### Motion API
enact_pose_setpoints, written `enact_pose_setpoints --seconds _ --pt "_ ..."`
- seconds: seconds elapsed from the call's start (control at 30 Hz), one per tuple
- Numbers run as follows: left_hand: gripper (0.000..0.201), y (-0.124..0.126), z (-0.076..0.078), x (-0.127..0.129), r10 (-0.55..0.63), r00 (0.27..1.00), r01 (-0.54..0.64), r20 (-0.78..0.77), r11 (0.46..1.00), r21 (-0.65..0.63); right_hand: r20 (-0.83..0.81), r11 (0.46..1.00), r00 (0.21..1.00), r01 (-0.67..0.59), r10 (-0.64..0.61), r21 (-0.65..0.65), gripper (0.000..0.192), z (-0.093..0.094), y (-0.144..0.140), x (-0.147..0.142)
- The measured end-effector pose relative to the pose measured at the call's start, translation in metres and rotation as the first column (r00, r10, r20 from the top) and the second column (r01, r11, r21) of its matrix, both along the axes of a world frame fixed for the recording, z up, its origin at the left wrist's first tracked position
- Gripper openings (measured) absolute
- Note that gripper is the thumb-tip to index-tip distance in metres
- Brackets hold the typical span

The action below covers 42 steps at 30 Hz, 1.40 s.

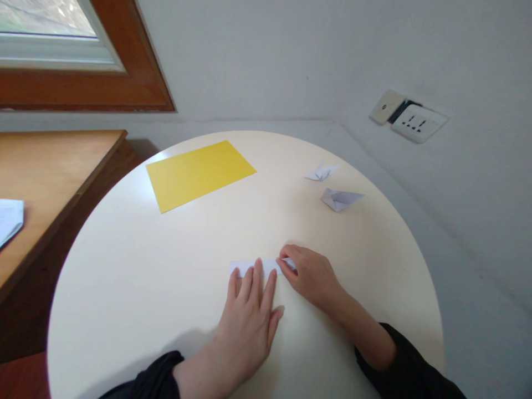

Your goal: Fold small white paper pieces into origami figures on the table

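A narrow folded strip of white paper [270, 266] lies flat near the middle of the round table. My left hand [248, 318] rests on it from the front, fingers stretched out and apart, fingertips pressing the paper. At the strip's right end, my right hand [310, 274] pinches the paper between thumb and bent fingers. Part of that end is hidden inside the right hand. Farther back on the right lie a folded white paper boat [339, 199] and a small white paper crane [322, 172], both apart from my hands.
A yellow sheet of paper [200, 176] lies at the table's back left. The round white table [137, 288] stands close to the wall, which carries a socket [419, 123]. At left are a wooden desk [54, 166] with folded white paper [10, 218] and a window frame [145, 72].
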<state>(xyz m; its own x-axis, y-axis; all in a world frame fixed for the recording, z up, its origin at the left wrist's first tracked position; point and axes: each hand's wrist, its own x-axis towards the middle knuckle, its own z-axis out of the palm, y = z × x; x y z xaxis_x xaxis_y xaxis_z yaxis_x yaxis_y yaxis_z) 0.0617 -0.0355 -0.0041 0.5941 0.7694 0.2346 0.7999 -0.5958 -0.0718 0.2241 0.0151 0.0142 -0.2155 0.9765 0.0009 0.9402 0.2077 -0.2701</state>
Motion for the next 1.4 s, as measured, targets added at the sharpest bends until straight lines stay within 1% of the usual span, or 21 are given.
enact_pose_setpoints --seconds 0.1,0.2,0.3,0.47,0.6,0.7,0.8,1.0,1.07,1.17,1.2,1.23,1.27,1.3,1.33,1.4 --pt "0.051 0.000 -0.001 -0.001 -0.010 1.000 0.010 0.001 1.000 -0.022 0.011 1.000 1.000 -0.004 0.004 -0.002 0.007 0.000 0.000 0.000" --pt "0.052 0.000 -0.002 -0.002 -0.017 1.000 0.017 0.012 0.999 -0.037 0.003 1.000 1.000 -0.005 0.005 0.023 0.007 -0.002 -0.001 0.000" --pt "0.053 0.000 -0.004 -0.003 -0.015 1.000 0.016 0.022 0.999 -0.046 -0.014 0.999 1.000 -0.012 0.013 0.052 0.007 -0.004 -0.001 0.001" --pt "0.053 0.000 -0.006 -0.003 -0.008 0.999 0.010 0.035 0.998 -0.057 -0.059 0.998 0.998 -0.016 0.020 0.066 0.008 -0.008 -0.002 0.002" --pt "0.054 0.000 -0.006 -0.003 0.000 1.000 0.002 0.029 0.997 -0.072 -0.151 0.987 0.988 -0.015 0.039 0.159 0.018 -0.016 -0.007 0.005" --pt "0.054 0.001 -0.005 -0.004 -0.014 1.000 0.016 0.023 0.998 -0.062 -0.170 0.974 0.984 -0.008 0.048 0.228 0.020 -0.021 -0.012 0.010" --pt "0.052 0.001 -0.004 -0.004 -0.027 0.999 0.028 0.020 0.998 -0.048 -0.167 0.968 0.986 0.027 0.016 0.251 0.021 -0.024 -0.017 0.017" --pt "0.051 0.001 -0.006 -0.004 -0.023 0.999 0.024 0.035 0.999 -0.039 -0.226 0.964 0.972 0.121 -0.066 0.236 0.025 -0.027 -0.023 0.030" --pt "0.051 0.002 -0.006 -0.003 -0.019 0.999 0.021 0.042 0.999 -0.043 -0.264 0.947 0.961 0.159 -0.084 0.278 0.024 -0.025 -0.026 0.032" --pt "0.050 0.002 -0.006 -0.004 -0.017 0.999 0.019 0.046 0.999 -0.043 -0.328 0.879 0.942 0.214 -0.071 0.426 0.026 -0.019 -0.033 0.028" --pt "0.050 0.002 -0.006 -0.004 -0.018 0.999 0.019 0.047 0.999 -0.039 -0.335 0.857 0.941 0.202 -0.037 0.473 0.028 -0.017 -0.036 0.024" --pt "0.050 0.002 -0.006 -0.004 -0.018 0.999 0.020 0.048 0.999 -0.034 -0.329 0.845 0.944 0.162 0.017 0.510 0.030 -0.016 -0.040 0.019" --pt "0.050 0.001 -0.006 -0.004 -0.020 0.999 0.022 0.049 0.999 -0.029 -0.309 0.846 0.947 0.098 0.082 0.525 0.034 -0.015 -0.044 0.013" --pt "0.049 0.001 -0.006 -0.004 -0.021 0.999 0.022 0.049 0.999 -0.026 -0.276 0.851 0.948 0.008 0.161 0.525 0.038 -0.016 -0.048 0.006" --pt "0.048 0.001 -0.006 -0.004 -0.022 0.999 0.023 0.050 0.999 -0.024 -0.234 0.864 0.947 -0.079 0.222 0.497 0.042 -0.017 -0.052 0.000" --pt "0.047 0.001 -0.007 -0.003 -0.016 0.999 0.018 0.051 0.999 -0.027 -0.151 0.885 0.955 -0.168 0.255 0.435 0.044 -0.022 -0.058 -0.012"
